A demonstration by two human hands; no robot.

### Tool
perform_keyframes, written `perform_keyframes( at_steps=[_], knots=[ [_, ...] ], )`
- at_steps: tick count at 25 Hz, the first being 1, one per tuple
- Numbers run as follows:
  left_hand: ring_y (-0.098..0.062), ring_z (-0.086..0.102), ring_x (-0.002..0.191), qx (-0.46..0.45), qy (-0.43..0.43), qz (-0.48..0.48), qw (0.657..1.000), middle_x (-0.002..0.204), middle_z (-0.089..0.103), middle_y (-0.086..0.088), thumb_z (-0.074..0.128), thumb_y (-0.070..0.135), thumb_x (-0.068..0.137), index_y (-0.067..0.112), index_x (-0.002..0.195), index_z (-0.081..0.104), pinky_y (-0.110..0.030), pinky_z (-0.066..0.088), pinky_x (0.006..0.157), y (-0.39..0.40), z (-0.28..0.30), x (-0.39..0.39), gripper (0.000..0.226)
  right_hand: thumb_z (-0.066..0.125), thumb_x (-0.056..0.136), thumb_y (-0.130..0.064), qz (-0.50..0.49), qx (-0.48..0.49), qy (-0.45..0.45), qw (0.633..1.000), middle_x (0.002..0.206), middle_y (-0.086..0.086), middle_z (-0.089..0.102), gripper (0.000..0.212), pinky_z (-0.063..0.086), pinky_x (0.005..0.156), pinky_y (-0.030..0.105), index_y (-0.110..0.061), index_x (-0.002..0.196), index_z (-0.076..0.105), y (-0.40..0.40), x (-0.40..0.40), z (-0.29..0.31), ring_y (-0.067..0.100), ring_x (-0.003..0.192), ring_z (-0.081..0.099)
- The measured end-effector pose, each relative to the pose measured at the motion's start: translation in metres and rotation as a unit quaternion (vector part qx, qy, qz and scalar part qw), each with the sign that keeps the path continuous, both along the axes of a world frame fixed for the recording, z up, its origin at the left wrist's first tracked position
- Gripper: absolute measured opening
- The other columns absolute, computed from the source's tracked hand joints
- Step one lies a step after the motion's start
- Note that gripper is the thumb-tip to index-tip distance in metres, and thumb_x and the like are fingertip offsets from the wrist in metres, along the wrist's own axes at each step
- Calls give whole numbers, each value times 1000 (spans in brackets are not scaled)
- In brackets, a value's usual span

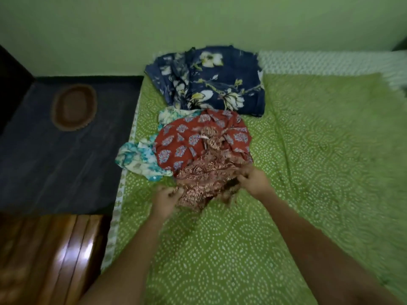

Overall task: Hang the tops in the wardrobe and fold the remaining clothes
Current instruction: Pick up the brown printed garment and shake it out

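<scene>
A heap of clothes lies on the green patterned bed. Nearest me is a brown patterned garment; my left hand grips its near left edge and my right hand grips its near right edge. Behind it lies a red garment with blue motifs. A white and turquoise floral garment sticks out from under the heap on the left. Against the wall rests a navy garment with large white flowers.
Left of the bed is dark floor with an oval brown mat. A glossy wooden surface sits at the lower left. A green wall runs behind the bed, and a white patterned cloth lies along the bed's far edge.
</scene>
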State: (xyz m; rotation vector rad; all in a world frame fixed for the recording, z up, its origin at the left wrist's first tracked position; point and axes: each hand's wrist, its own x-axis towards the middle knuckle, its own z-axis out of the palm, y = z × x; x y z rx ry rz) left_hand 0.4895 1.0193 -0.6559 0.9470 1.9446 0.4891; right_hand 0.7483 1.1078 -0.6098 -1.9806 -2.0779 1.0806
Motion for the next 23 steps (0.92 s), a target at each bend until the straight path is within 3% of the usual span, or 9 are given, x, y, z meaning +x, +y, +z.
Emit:
perform_keyframes(
  at_steps=[3, 6, 8, 11, 13, 15, 18, 21, 23],
  knots=[
    [-24, 55, 97, 147, -9, 60, 987, 101, 58, -4, 56, 40, 93, 10, 97, 65, -37, 45, 91, 17, 125, -2, 31, 57, 89, -17, -84, 66, 96, 990, 62, 1, 50, 26, 41, 51, 32, -15, 65, 47, 10, -4, 108, 17, 55, 47],
    [-40, 49, 78, 256, -9, 78, 963, 69, 47, -12, 47, 28, 100, -2, 78, 56, -37, 35, 65, 16, 256, 4, 39, 52, 92, -15, -71, 113, 167, 977, 86, 4, 58, 4, 37, 55, 31, -16, 89, 49, 2, -1, 224, 19, 64, 47],
    [-28, 48, 78, 302, 22, 87, 949, 73, 49, -7, 35, 30, 104, 2, 81, 55, -34, 29, 63, 3, 334, 13, 42, 40, 99, -12, -64, 107, 204, 971, 106, 10, 58, 13, 35, 55, 30, -14, 108, 49, -12, -5, 296, 17, 65, 44],
    [-20, 48, 78, 339, 48, 28, 939, 76, 49, -1, 38, 48, 98, 6, 92, 51, -25, 38, 63, -21, 419, 19, 45, 28, 102, -8, -24, 160, 195, 967, 95, 12, 56, 31, 35, 62, 29, 2, 116, 54, -35, -15, 389, 19, 76, 46],
    [-24, 57, 89, 338, 136, -128, 923, 96, 58, -11, 59, 65, 79, 5, 110, 48, -27, 50, 80, -39, 451, 14, 68, 29, 103, -9, -15, 211, 182, 960, 99, 12, 54, 31, 39, 81, 31, 2, 110, 57, -51, -20, 437, 22, 93, 49],
    [-26, 57, 100, 298, 242, -242, 891, 109, 58, -10, 77, 59, 65, 11, 123, 38, -38, 50, 88, -49, 463, -2, 84, 32, 103, -11, -14, 260, 164, 952, 97, 8, 55, 30, 39, 88, 34, -2, 100, 61, -62, -18, 467, 23, 99, 49],
    [-28, 59, 102, 255, 350, -248, 867, 113, 61, -12, 71, 21, 79, 15, 119, 43, -33, 46, 81, -60, 460, -38, 49, 34, 100, -6, -5, 314, 107, 943, 83, 5, 53, 31, 37, 77, 30, -5, 81, 59, -74, -3, 490, 23, 90, 49],
    [-28, 60, 94, 124, 415, -265, 861, 108, 65, -16, 60, 24, 86, 9, 104, 61, -30, 44, 77, -81, 441, -65, 23, 38, 96, -1, -7, 329, -24, 944, 88, 14, 58, 25, 40, 78, 32, -6, 79, 56, -84, 26, 498, 28, 95, 54],
    [-26, 60, 96, 92, 338, -250, 902, 108, 64, -13, 59, 33, 90, 9, 106, 61, -28, 45, 81, -90, 435, -72, 29, 41, 92, -1, -29, 317, -176, 932, 112, 21, 62, 24, 46, 89, 35, -2, 98, 64, -90, 46, 491, 33, 106, 57]
  ],
)
